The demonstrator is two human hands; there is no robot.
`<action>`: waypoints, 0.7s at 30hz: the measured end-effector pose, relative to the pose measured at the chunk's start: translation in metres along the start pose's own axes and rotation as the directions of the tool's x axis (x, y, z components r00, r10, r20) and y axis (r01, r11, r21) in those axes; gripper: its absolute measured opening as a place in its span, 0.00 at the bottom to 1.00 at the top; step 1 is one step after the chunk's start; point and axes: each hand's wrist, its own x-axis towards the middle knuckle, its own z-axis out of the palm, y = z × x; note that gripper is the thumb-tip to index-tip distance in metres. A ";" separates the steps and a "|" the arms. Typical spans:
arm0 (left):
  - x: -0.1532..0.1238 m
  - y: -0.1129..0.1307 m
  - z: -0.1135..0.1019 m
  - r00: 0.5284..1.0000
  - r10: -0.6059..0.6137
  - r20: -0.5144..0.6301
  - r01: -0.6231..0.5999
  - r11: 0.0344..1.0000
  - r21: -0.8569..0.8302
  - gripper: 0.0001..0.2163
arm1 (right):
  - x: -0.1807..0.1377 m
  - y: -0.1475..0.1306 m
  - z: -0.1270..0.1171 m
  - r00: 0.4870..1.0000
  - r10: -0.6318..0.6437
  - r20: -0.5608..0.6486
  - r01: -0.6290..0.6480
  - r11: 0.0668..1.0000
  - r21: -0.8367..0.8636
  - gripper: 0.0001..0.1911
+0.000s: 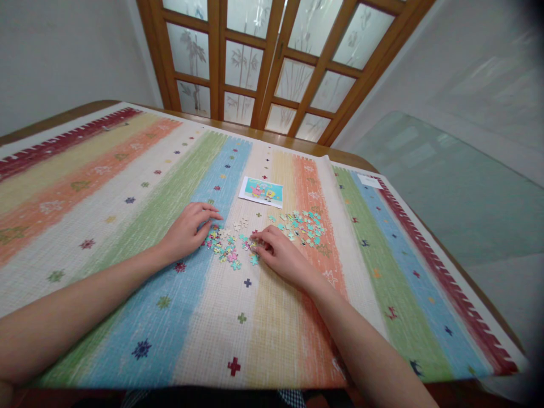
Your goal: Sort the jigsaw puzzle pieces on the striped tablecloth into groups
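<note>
My left hand [189, 228] rests on the striped mat, fingers curled down and touching the left edge of a small heap of jigsaw pieces [227, 247]. My right hand [278, 252] lies on the other side of that heap, its fingertips pinched on a puzzle piece [254, 245]. A second scatter of turquoise pieces [304, 226] lies just beyond my right hand. A small reference picture card [261, 191] with cartoon figures sits farther back, above both heaps.
A striped, multicoloured mat [127, 192] covers the wooden table [297, 144]. A white label [369, 181] lies at the mat's far right. Behind the table stands a wooden door with frosted glass panes [272, 62]. A glass surface [446, 181] is to the right.
</note>
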 end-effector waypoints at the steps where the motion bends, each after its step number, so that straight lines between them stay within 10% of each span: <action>1: 0.000 0.001 0.000 1.000 0.021 0.010 -0.021 0.999 0.035 0.11 | 0.001 0.000 0.003 1.000 0.004 -0.025 -0.004 1.000 -0.014 0.12; 21: 0.004 -0.015 0.000 0.998 -0.054 0.015 0.053 0.994 0.095 0.12 | 0.011 -0.006 0.020 0.993 0.086 -0.077 -0.107 0.935 -0.339 0.20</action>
